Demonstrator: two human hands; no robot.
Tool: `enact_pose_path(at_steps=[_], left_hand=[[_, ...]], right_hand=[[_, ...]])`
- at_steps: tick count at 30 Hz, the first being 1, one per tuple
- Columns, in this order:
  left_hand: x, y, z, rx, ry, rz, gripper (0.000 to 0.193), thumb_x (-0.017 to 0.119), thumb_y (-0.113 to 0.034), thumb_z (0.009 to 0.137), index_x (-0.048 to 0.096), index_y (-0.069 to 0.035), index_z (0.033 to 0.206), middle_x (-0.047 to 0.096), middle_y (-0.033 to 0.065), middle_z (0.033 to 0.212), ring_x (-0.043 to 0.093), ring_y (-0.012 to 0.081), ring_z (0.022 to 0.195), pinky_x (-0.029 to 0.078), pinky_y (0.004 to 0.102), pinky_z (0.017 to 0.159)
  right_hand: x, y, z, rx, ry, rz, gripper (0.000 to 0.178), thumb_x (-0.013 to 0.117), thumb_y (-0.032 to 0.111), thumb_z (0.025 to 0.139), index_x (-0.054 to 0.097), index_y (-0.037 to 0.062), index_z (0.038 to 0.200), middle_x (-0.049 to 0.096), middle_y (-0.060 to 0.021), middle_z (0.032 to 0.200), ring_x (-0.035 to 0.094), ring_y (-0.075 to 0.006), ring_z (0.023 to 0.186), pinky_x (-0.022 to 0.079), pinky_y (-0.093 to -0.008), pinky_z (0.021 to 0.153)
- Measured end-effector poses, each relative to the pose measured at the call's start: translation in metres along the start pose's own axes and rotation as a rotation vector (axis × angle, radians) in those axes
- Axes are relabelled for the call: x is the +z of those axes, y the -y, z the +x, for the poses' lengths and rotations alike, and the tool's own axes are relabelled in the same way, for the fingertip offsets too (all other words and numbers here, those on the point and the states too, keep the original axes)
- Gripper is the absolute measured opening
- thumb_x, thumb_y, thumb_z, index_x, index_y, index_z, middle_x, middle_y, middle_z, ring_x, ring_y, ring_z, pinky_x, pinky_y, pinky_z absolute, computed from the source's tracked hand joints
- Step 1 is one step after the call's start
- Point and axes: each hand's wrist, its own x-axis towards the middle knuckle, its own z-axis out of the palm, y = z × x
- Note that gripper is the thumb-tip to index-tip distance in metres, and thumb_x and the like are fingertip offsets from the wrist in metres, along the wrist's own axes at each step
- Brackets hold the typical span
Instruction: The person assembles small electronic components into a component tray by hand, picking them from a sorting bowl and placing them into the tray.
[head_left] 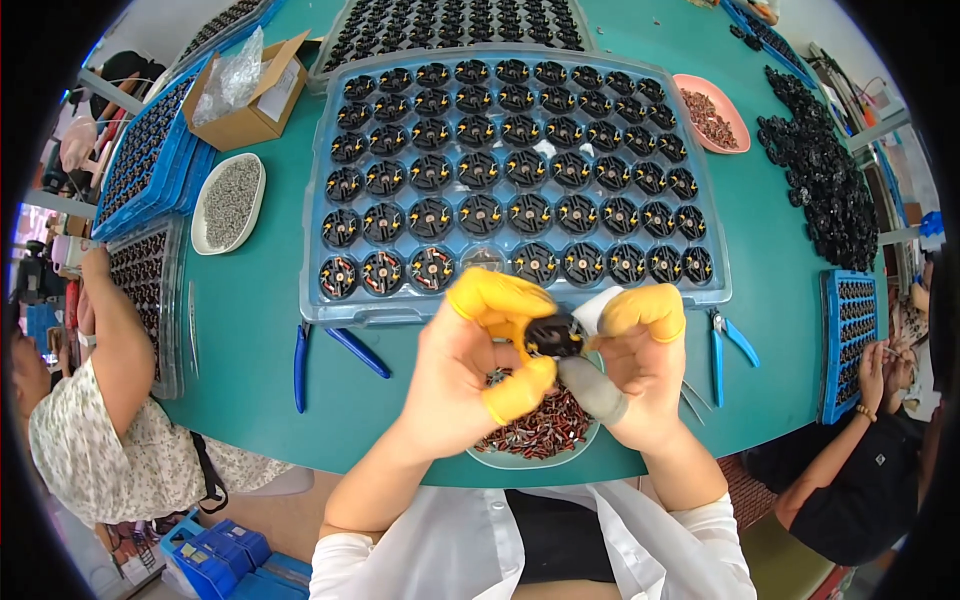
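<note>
In front of me my left hand [478, 350], with yellow finger cots, grips a round black plastic part [554, 336] between thumb and fingers. My right hand [635, 355] wears a grey cot on the thumb, with white and yellow ones on the fingers. Its thumb and forefinger close at the part's right edge; any small piece between them is hidden. Under both hands stands a pale bowl of small dark-red components [540, 428]. Just beyond, a blue tray [312, 215] holds rows of similar black parts. One pocket [483, 258] in its near row has no black part.
Blue-handled pliers [300, 370] lie left of my hands, blue cutters [718, 360] and tweezers [692, 395] right. A white dish [233, 203], cardboard box [250, 105], pink dish [711, 114] and heaped black parts [815, 175] stand around the tray. Co-workers sit on both sides.
</note>
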Motion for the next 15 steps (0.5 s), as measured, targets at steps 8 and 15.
enact_pose_path(at_steps=[8, 15], left_hand=[[-0.008, -0.01, 0.002, 0.107, -0.233, -0.006, 0.048, 0.065, -0.011, 0.065, 0.039, -0.004, 0.105, 0.046, 0.0074, 0.088, 0.052, 0.0143, 0.064, 0.045, 0.0258, 0.044], [-0.012, -0.008, 0.0, 0.142, -0.113, -0.068, 0.036, 0.061, -0.003, 0.068, 0.047, 0.001, 0.101, 0.05, 0.0095, 0.098, 0.052, 0.0145, 0.084, 0.045, 0.0244, 0.064]], right_hand=[[0.01, -0.001, -0.004, 0.134, 0.51, -1.091, 0.012, 0.061, 0.009, 0.064, 0.056, 0.0042, 0.074, 0.051, -0.0069, 0.063, 0.054, -0.0242, 0.051, 0.041, -0.0343, 0.042], [0.012, -0.009, -0.007, 0.097, 0.584, -1.081, 0.013, 0.062, 0.011, 0.066, 0.057, 0.0051, 0.077, 0.052, -0.0057, 0.064, 0.054, -0.0235, 0.052, 0.043, -0.0345, 0.045]])
